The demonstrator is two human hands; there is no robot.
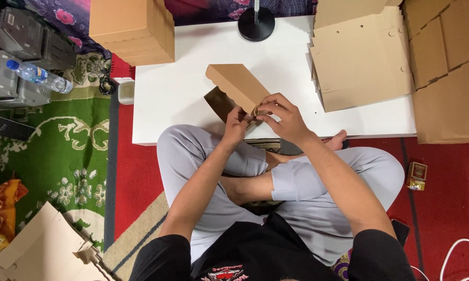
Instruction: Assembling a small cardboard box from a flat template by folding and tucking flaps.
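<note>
Both hands on half-folded cardboard box (inside hidden)

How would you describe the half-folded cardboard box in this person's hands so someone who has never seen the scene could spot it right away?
Start at the white table; at the middle of its near edge, above the person's crossed legs, sits the brown box. The left hand and right hand pinch its near corner. Unlike the flat cardboard sheets stacked at the table's right end and the stack of folded boxes at its far left, it is half-folded and tilted up.

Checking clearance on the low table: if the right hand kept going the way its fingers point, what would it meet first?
Probably the left hand: the right hand points left, both pinching the cardboard box.
</note>
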